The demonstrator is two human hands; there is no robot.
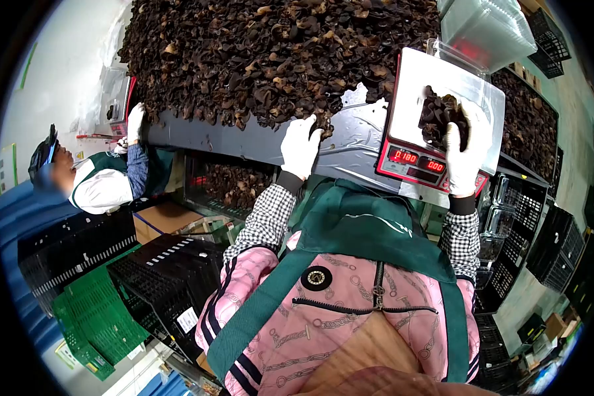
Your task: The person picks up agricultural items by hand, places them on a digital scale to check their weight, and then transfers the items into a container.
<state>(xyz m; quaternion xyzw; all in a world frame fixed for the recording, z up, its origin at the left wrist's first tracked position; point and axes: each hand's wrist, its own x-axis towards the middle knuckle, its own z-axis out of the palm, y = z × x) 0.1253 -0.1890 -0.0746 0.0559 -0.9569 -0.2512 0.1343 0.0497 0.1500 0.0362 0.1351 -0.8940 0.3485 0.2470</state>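
Note:
A wide heap of dark brown mushroom-like pieces (264, 59) covers the table (204, 137). My left hand (301, 146), in a white glove, is at the heap's near edge, its fingers closed on a small dark piece (324, 124). On the right stands a red digital scale (412, 162) reading 0.180, with a white plate (409, 86). My right hand (467, 142), also gloved, curls its fingers and thumb around a dark clump (435, 119) over the plate. Part of that clump is hidden by the hand.
A co-worker (105, 171) stands at the left beside another scale (119, 109). Clear plastic trays (488, 30) are stacked at the back right. Black crates (171, 277) and a green crate (96, 323) stand lower left; more black crates (554, 251) are at the right.

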